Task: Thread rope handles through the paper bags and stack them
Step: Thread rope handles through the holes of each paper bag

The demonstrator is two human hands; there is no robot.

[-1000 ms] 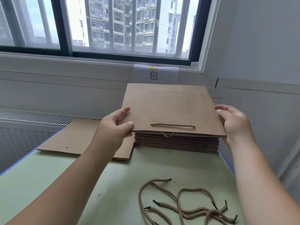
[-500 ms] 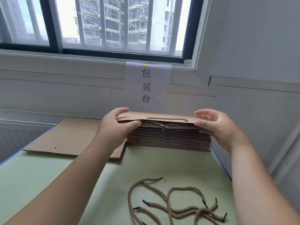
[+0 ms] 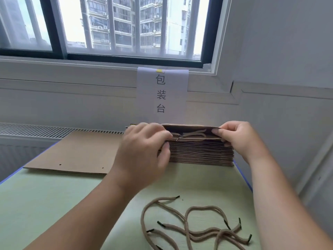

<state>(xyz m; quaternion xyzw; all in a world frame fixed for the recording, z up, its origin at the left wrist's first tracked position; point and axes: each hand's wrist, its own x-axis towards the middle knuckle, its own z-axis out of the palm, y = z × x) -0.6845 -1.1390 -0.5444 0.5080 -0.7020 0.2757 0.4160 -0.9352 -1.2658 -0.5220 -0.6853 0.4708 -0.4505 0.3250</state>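
Observation:
A stack of flat brown paper bags (image 3: 200, 154) stands at the table's far right. The top bag (image 3: 191, 128) lies on it with its near edge lifted a little, and its rope handle (image 3: 194, 134) shows in the gap. My left hand (image 3: 144, 150) pinches the top bag's near left edge. My right hand (image 3: 239, 138) holds its near right corner, thumb on top. Several loose beige rope handles (image 3: 194, 230) with black tips lie on the table in front. A flat bag with two punched holes (image 3: 75, 154) lies left of the stack.
The green table (image 3: 54, 204) has a blue edge, with its right edge close to the wall. A white paper sign (image 3: 162, 94) hangs on the wall behind the stack. A radiator grille (image 3: 36, 130) runs along the back left under the window.
The top bag, held tilted above the stack a second ago, has come down flat onto it. Both hands have moved inward along its near edge, and its near edge is now lifted.

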